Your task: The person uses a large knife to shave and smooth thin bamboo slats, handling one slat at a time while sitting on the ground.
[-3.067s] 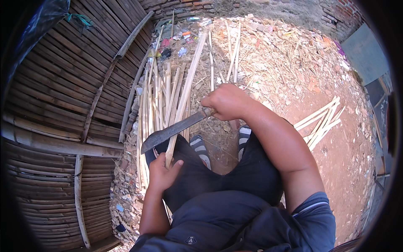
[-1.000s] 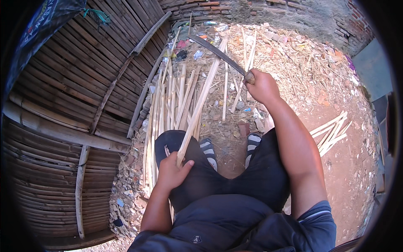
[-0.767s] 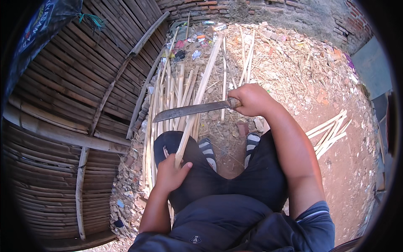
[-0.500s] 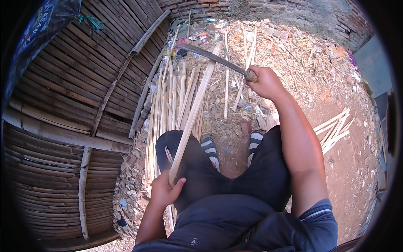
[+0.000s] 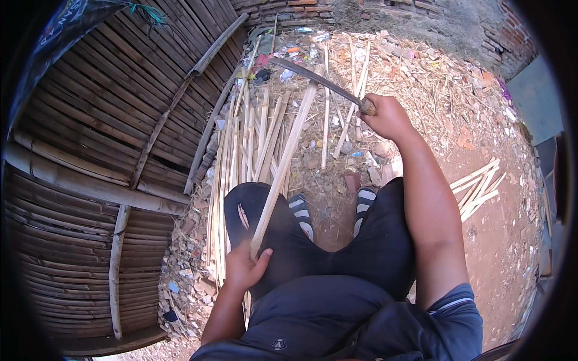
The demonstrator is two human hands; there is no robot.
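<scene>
While the person sits low with knees apart, each item reads so:

Left hand (image 5: 244, 269): fingers curled tight around the near end of the bamboo slat (image 5: 283, 165), pinning it over the left thigh so it stays steady.

Bamboo slat: slants up and away from the lap, its far end out over the pile of split bamboo strips (image 5: 241, 150) beside the woven bamboo wall (image 5: 90, 138).

Right hand (image 5: 388, 117): fist clenched on the handle of the machete (image 5: 316, 81), arm stretched forward, blade lifted clear of the slat and pointing up-left.

Change: half a second ago the blade sat much the same; 0.8 s ago it lay low across the slat.

Other strips (image 5: 481, 186): small bundle on red dirt, well apart at right.
</scene>
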